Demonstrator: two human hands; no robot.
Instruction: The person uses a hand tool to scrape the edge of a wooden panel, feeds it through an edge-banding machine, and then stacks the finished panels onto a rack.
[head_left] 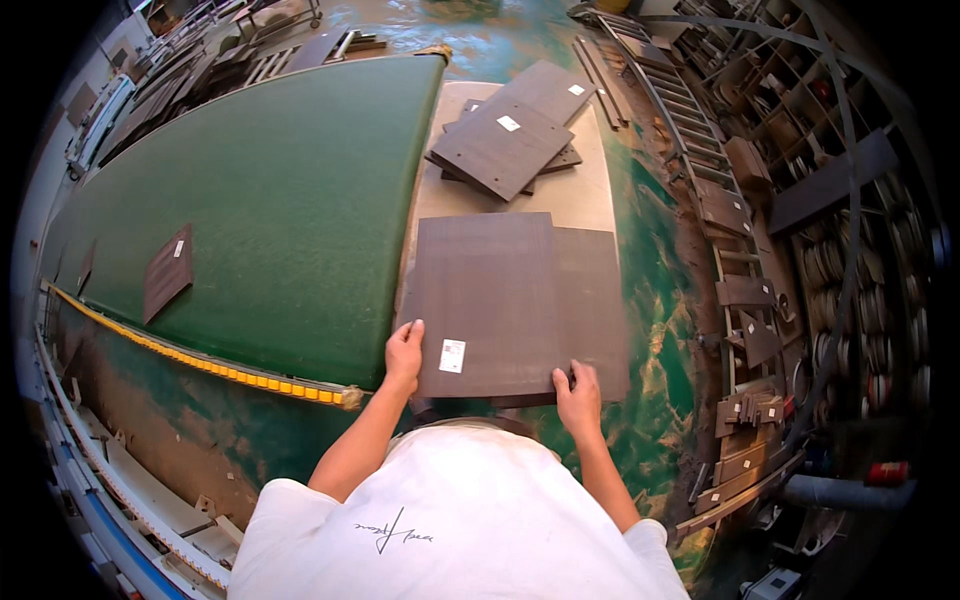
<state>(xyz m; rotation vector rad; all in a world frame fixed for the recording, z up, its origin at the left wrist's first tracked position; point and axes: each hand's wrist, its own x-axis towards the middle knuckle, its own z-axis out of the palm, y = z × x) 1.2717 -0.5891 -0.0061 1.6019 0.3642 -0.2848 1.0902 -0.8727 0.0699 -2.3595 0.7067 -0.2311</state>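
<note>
A large dark brown wood-grain panel (pixel 490 290) with a white label near its front left corner is in front of me. Its left edge is in the grip of my left hand (pixel 403 358), close to the label. My right hand (pixel 578 392) closes on its front right corner, with the fingers partly hidden. Underneath and to the right, another brown panel (pixel 595 300) shows past the held one. Farther off, several smaller labelled panels (pixel 505 150) lie in a skewed pile on the light-coloured tabletop (pixel 580 195).
On my left runs a wide green conveyor belt (pixel 290 210), carrying a small brown panel (pixel 168 272); a yellow strip (pixel 200 350) edges its near side. To the right stand a roller track (pixel 690 125) with panels on it and shelves of rolls (pixel 850 270).
</note>
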